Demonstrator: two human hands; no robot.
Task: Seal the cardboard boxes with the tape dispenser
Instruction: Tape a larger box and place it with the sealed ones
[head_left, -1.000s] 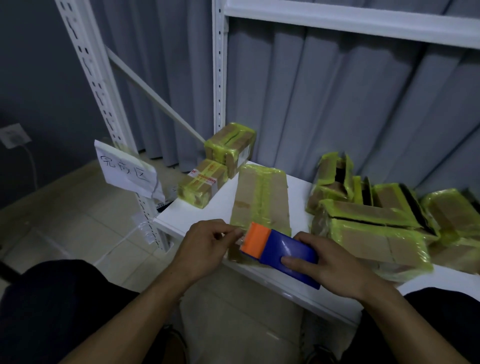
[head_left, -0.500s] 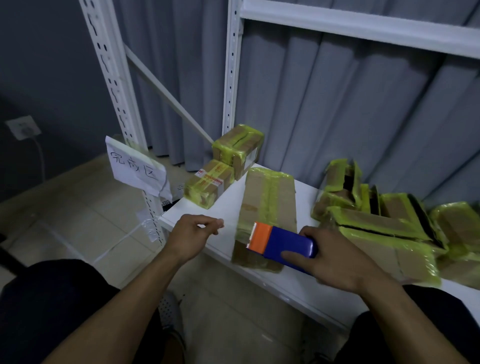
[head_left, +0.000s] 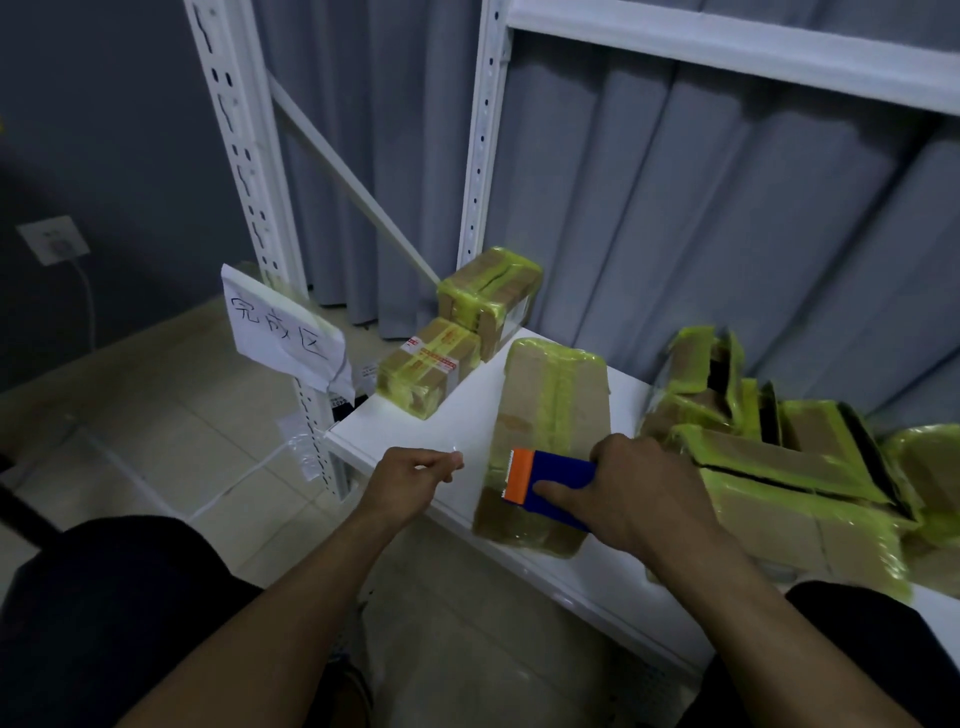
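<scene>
Tape pull: right hand (head_left: 644, 499) grips blue-orange tape dispenser (head_left: 553, 483) over long brown cardboard box (head_left: 550, 395); left hand (head_left: 410, 478) seemingly pinches clear tape end (head_left: 457, 451). Next: stick strip down.

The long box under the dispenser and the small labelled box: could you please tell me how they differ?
The long box is long and flat; the labelled box is short and chunky. The long box lies under the dispenser held by the right hand; the labelled box sits untouched. Only the labelled box shows a white, red-printed label. Both are brown cardboard bound in yellow-green tape.
</scene>
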